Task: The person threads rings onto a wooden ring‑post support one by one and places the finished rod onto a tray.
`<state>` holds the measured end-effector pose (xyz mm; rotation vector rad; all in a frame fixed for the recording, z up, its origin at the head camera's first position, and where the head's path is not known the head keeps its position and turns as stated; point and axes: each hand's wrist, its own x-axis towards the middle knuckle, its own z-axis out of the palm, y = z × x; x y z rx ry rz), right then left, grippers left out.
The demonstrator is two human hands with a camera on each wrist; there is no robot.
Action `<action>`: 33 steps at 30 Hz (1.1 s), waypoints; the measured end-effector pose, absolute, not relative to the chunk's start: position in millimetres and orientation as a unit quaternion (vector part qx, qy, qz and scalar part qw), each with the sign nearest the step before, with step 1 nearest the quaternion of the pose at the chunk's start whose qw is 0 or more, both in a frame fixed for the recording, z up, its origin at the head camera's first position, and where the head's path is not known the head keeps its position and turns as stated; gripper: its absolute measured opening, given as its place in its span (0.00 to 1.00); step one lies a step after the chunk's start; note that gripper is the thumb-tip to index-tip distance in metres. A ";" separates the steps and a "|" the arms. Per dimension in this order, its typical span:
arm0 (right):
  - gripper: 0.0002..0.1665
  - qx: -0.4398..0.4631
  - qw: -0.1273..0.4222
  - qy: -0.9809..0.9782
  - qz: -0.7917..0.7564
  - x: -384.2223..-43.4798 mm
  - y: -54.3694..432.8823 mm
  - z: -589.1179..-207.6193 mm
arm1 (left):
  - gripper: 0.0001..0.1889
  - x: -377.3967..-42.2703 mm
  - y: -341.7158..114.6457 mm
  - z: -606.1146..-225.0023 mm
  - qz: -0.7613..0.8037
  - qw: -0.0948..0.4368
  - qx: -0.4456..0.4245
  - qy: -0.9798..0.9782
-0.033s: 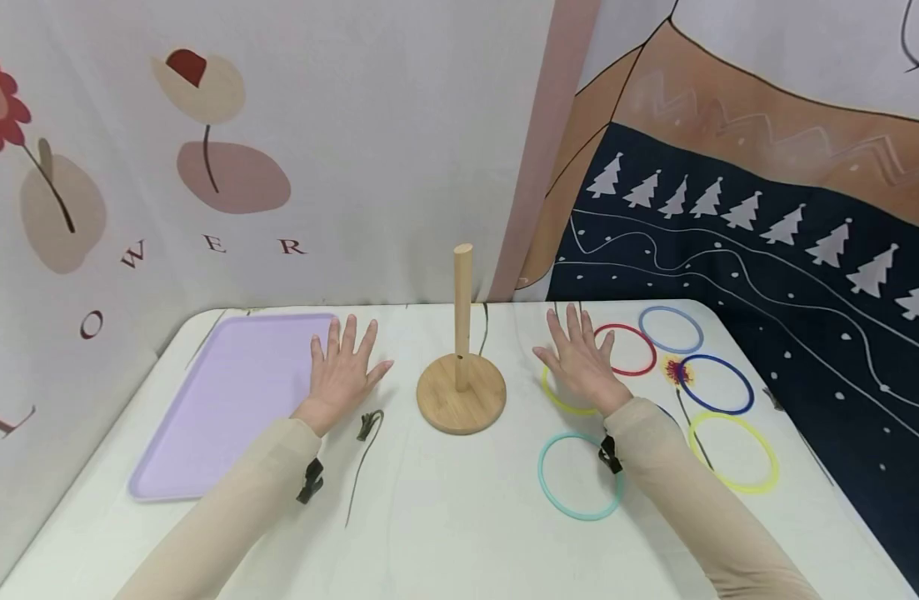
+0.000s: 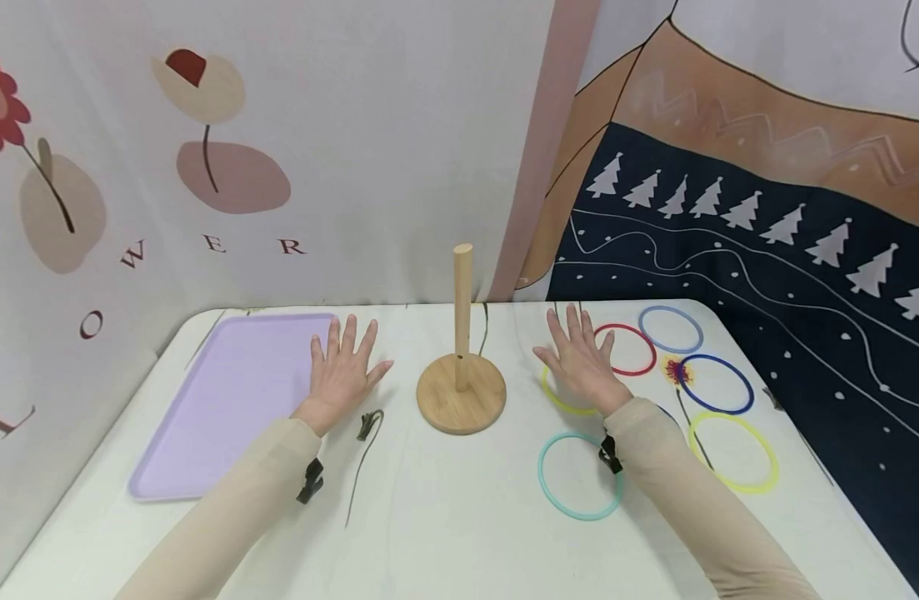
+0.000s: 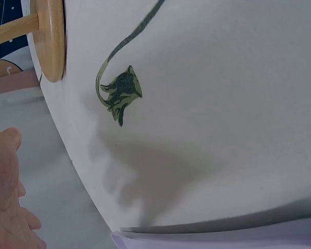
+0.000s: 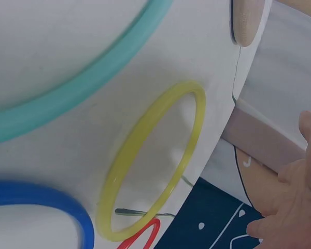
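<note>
A wooden stand with an upright peg (image 2: 462,317) on a round base (image 2: 462,412) is at the table's middle, between both hands. My left hand (image 2: 341,379), palm down with fingers spread, is above the right edge of the lilac tray (image 2: 204,400) and holds nothing. With fingers likewise spread, my right hand (image 2: 582,362) is over a yellow ring (image 4: 129,150), partly hiding it. Near it lie a red ring (image 2: 655,350) and a teal ring (image 2: 541,467). A blue ring (image 4: 41,192) is mostly hidden by the right sleeve in the head view.
Further right lie a light blue ring (image 2: 671,307), a dark blue ring (image 2: 751,396) and a second yellow ring (image 2: 776,458). The white tablecloth (image 2: 444,517) bears printed flowers and stems. Patterned curtains (image 2: 384,167) hang behind the table and along its sides.
</note>
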<state>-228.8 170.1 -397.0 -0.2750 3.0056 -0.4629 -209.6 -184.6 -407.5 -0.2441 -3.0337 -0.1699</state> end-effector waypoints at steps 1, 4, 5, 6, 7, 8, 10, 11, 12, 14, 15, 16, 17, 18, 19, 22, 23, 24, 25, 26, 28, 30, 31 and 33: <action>0.42 -0.090 0.044 0.983 -0.153 -228.3 170.3 -396.6 | 0.38 -209.6 -184.4 -407.4 -0.056 0.047 -0.081 -0.994; 0.42 -0.091 0.042 0.982 -0.158 -226.9 171.4 -395.5 | 0.38 -209.7 -183.9 -407.3 -0.058 0.047 -0.082 -0.994; 0.42 -0.092 0.041 0.982 -0.161 -226.3 171.7 -395.2 | 0.38 -209.8 -183.9 -407.4 -0.058 0.047 -0.083 -0.994; 0.42 -0.092 0.040 0.981 -0.165 -225.7 172.1 -394.7 | 0.38 -209.8 -184.0 -407.5 -0.059 0.048 -0.083 -0.994; 0.42 -0.092 0.040 0.981 -0.168 -225.2 172.6 -394.4 | 0.38 -209.8 -183.9 -407.5 -0.059 0.047 -0.083 -0.994; 0.42 -0.091 0.039 0.981 -0.169 -224.8 173.1 -394.4 | 0.38 -209.8 -183.8 -407.7 -0.059 0.047 -0.083 -0.994; 0.42 -0.089 0.040 0.981 -0.170 -224.2 174.0 -394.5 | 0.38 -209.6 -184.0 -408.1 -0.061 0.045 -0.084 -0.994; 0.42 -0.089 0.041 0.980 -0.171 -223.8 174.3 -394.4 | 0.38 -209.4 -184.1 -408.4 -0.062 0.045 -0.084 -0.994; 0.42 -0.088 0.041 0.980 -0.171 -223.5 174.7 -394.4 | 0.38 -209.0 -184.1 -408.4 -0.064 0.046 -0.085 -0.993; 0.42 -0.089 0.036 0.980 -0.172 -222.7 175.7 -394.2 | 0.38 -208.5 -184.1 -408.6 -0.074 0.047 -0.090 -0.992; 0.41 -0.091 0.031 0.980 -0.173 -222.3 176.3 -394.2 | 0.38 -208.3 -184.3 -409.1 -0.081 0.049 -0.094 -0.991; 0.40 -0.095 0.024 0.980 -0.174 -221.7 177.0 -394.2 | 0.38 -208.0 -184.1 -409.4 -0.094 0.046 -0.100 -0.989; 0.39 -0.099 0.017 0.979 -0.177 -220.8 177.6 -394.1 | 0.38 -207.9 -184.0 -410.0 -0.113 0.042 -0.107 -0.987; 0.38 -0.107 0.006 0.977 -0.182 -219.9 178.5 -394.4 | 0.39 -207.7 -183.8 -410.8 -0.136 0.036 -0.115 -0.983; 0.36 -0.113 0.000 0.975 -0.191 -218.8 179.6 -394.8 | 0.39 -207.6 -183.2 -411.4 -0.167 0.025 -0.124 -0.978; 0.27 -0.147 -0.014 0.962 -0.230 -214.9 182.9 -397.1 | 0.42 -207.2 -180.4 -413.7 -0.262 -0.012 -0.150 -0.953; 0.23 -0.162 -0.012 0.954 -0.251 -213.5 184.3 -398.3 | 0.42 -206.8 -179.1 -414.4 -0.291 -0.023 -0.156 -0.944; 0.19 -0.178 -0.008 0.946 -0.270 -211.9 185.8 -399.9 | 0.43 -206.3 -177.5 -415.0 -0.315 -0.033 -0.162 -0.935; 0.16 -0.193 0.000 0.938 -0.287 -210.3 187.1 -401.4 | 0.43 -205.9 -175.7 -415.7 -0.336 -0.042 -0.166 -0.926; 0.12 -0.212 0.008 0.929 -0.302 -208.6 188.6 -403.1 | 0.43 -205.5 -174.2 -417.0 -0.351 -0.050 -0.170 -0.919; 0.07 -0.245 0.036 0.912 -0.327 -204.6 192.0 -406.8 | 0.43 -204.3 -170.7 -419.4 -0.377 -0.062 -0.174 -0.908; 0.05 -0.273 0.069 0.900 -0.333 -199.9 195.1 -409.9 | 0.42 -204.0 -167.5 -423.2 -0.399 -0.074 -0.177 -0.897; 0.05 -0.286 0.085 0.895 -0.331 -197.9 196.7 -411.5 | 0.43 -203.8 -165.9 -425.0 -0.409 -0.081 -0.176 -0.892; 0.05 -0.304 0.117 0.890 -0.319 -193.4 199.3 -413.8 | 0.43 -203.9 -163.0 -429.1 -0.424 -0.093 -0.175 -0.884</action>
